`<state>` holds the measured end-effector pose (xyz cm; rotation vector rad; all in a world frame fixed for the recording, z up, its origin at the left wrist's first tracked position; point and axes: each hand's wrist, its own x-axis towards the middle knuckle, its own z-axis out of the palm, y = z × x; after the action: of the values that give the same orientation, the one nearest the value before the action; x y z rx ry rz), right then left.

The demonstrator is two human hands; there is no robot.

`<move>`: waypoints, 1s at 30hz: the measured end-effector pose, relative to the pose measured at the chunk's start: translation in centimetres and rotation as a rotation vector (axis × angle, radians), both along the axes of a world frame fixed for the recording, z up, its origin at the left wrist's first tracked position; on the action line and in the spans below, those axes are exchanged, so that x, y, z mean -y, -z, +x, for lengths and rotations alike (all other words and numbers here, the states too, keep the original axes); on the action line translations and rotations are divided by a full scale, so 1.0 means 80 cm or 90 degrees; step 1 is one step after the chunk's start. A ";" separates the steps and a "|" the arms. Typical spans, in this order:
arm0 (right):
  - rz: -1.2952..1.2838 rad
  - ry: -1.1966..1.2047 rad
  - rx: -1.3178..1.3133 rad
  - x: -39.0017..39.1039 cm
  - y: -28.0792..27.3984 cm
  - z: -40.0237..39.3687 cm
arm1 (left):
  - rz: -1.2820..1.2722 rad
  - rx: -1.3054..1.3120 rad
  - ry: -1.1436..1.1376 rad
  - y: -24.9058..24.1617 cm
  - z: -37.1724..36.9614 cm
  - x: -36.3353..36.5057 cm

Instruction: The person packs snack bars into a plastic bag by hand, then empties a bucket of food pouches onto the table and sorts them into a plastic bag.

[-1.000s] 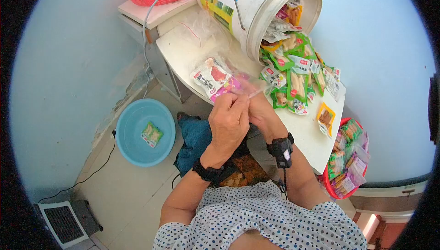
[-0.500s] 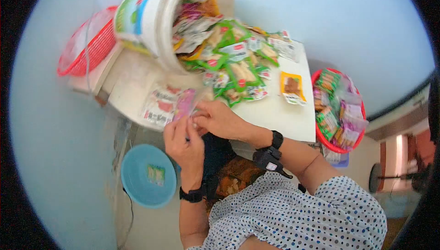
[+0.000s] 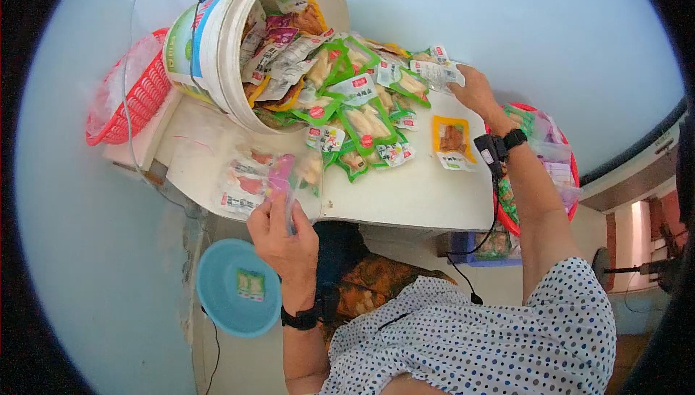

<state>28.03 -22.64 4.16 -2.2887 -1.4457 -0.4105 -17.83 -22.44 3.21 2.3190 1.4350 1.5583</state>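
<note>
In my left hand (image 3: 284, 243), near the table's front edge, is a purple-and-clear plastic bag (image 3: 281, 176), pinched between thumb and fingers. Beside it lie clear packets with reddish-brown food (image 3: 250, 181). My right hand (image 3: 476, 92) is stretched to the table's far right side, its fingers closed on the end of a whitish snack packet (image 3: 436, 74). That packet lies at the edge of a heap of green-edged packets (image 3: 365, 121). Nearer me, below the right hand, a yellow-edged packet (image 3: 454, 142) lies apart on the white table (image 3: 405, 192).
A white bucket (image 3: 228, 48) lies tipped on its side, packets spilling out. Behind it stands a red basket (image 3: 134, 105). A blue basin (image 3: 235, 315) on the floor holds one green packet. Another red basket (image 3: 573, 171) with packets stands right, partly behind my arm.
My right hand has left the purple bag and moved up and right to the whitish packet. My left hand still holds the bag near the table's front.
</note>
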 end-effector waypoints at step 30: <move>0.214 0.024 -0.272 0.005 -0.010 0.036 | 0.017 -0.064 0.057 0.004 0.003 -0.017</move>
<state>30.92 -23.04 4.95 -1.9814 -1.0357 -0.1442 -17.63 -21.05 2.89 2.4733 1.3160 1.4675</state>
